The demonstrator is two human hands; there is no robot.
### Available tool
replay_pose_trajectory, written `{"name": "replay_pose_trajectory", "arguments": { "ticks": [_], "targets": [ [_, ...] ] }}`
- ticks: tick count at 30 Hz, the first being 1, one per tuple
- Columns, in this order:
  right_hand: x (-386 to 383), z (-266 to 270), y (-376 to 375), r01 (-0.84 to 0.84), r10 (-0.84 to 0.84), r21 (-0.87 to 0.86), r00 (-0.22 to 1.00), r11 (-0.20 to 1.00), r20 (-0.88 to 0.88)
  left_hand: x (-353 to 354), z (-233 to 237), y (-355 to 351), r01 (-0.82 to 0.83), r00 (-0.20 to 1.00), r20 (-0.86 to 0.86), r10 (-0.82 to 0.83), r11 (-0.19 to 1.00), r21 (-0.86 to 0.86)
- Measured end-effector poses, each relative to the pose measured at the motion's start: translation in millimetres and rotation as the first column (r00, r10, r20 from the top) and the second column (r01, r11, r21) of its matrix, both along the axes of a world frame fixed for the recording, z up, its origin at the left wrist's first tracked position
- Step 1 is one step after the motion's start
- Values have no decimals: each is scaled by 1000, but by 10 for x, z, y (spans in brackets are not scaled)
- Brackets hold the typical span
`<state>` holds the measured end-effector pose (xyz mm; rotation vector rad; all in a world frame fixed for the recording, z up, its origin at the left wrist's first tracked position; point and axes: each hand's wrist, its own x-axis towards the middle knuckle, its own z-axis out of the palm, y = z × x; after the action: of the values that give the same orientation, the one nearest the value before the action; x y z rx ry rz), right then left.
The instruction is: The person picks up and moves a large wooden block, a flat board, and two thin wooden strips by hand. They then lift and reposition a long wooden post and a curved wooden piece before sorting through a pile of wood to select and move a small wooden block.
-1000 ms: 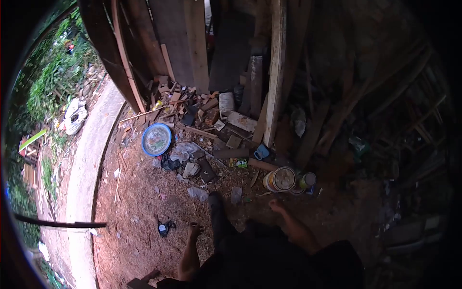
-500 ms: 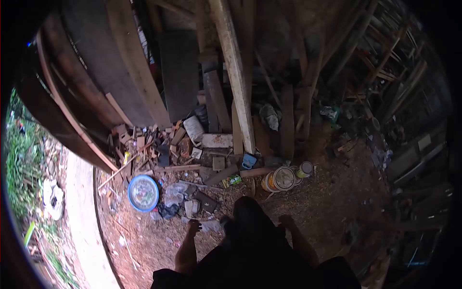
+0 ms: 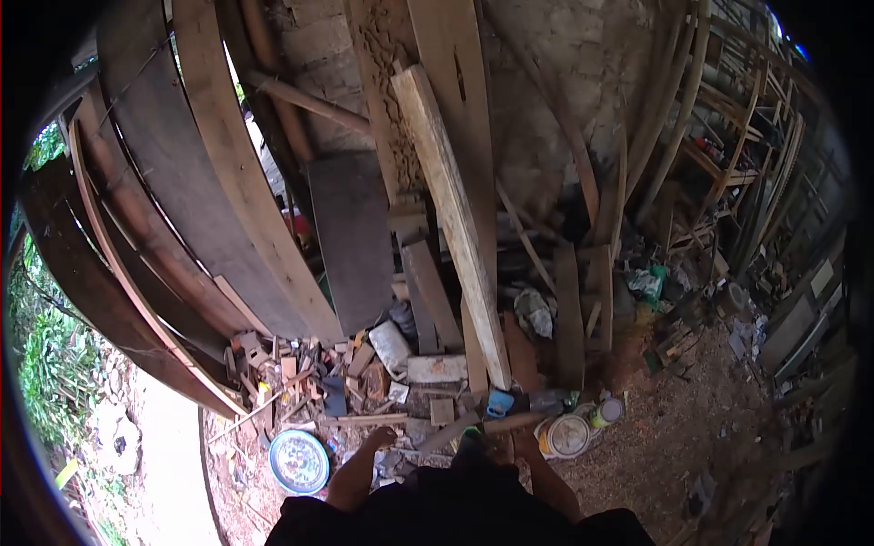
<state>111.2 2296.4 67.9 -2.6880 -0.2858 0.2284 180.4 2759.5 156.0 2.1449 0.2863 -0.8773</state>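
My left hand (image 3: 381, 438) hangs in front of my dark-clothed body, fingers loosely apart and nothing in it. It is nearest the wood offcuts and a plank (image 3: 449, 438) on the ground. My right hand (image 3: 524, 444) hangs on the other side, dim and small in view, its fingers loose, with nothing seen in it. Just right of that hand stands a lidded bucket (image 3: 569, 437), with a smaller can (image 3: 607, 412) beside it. A blue plastic container (image 3: 500, 403) lies ahead, at the foot of a leaning pale beam (image 3: 452, 218).
A round blue-rimmed basin (image 3: 299, 461) sits on the littered ground at left. Tall boards (image 3: 246, 173) lean along the wall, with scrap wood (image 3: 309, 373) at their feet. Wooden shelving (image 3: 728, 155) stands at far right. A pale sill (image 3: 168, 455) borders greenery on the left.
My view has tilted up, so the boards, basin and bucket sit lower in it and more wall shows. Both hands remain beside my body, the right now closer to the bucket.
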Motion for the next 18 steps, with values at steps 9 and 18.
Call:
{"name": "replay_pose_trajectory", "arguments": {
  "ticks": [9,18],
  "targets": [
    [2480,2217,-207,519,-540,292,842,804,-10,2498,871,-594,-84,866,412,283,895,-437],
    [4493,4167,365,388,-371,518,918,762,-141,4915,3150,-1114,-104,728,519,448,820,-563]
  ]
}}
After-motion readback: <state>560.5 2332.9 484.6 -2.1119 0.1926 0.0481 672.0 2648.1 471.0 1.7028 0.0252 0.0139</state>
